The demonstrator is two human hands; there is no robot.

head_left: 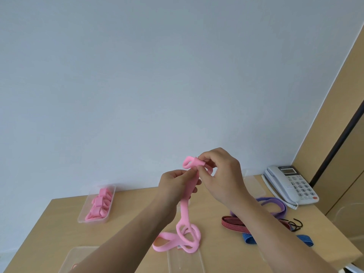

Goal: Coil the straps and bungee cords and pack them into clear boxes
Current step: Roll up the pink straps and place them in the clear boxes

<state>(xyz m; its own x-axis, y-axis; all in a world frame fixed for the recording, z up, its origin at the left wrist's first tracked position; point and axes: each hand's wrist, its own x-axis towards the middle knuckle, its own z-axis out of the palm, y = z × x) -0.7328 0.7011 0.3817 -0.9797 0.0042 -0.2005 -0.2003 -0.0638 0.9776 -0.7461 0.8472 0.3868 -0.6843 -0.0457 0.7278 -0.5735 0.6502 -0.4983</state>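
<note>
Clear box [197,263] waits at the bottom. Left hand [175,186] and right hand [220,174] pinch pink strap [185,209]; slipping fingers would unroll it.

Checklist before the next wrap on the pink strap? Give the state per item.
1. Grip: left hand and right hand both pinch the pink strap near its top end. ok.
2. Coil start: one small loop is folded at the right hand's fingertips. ok.
3. Tail: hangs to the table and lies in loose overlapping loops. Snag-free: cannot tell.
4. Neighbours: purple strap and red striped cord lie apart from the tail. ok.
5. Target: clear box on the left holds pink coils. Room for one more: cannot tell.
</note>
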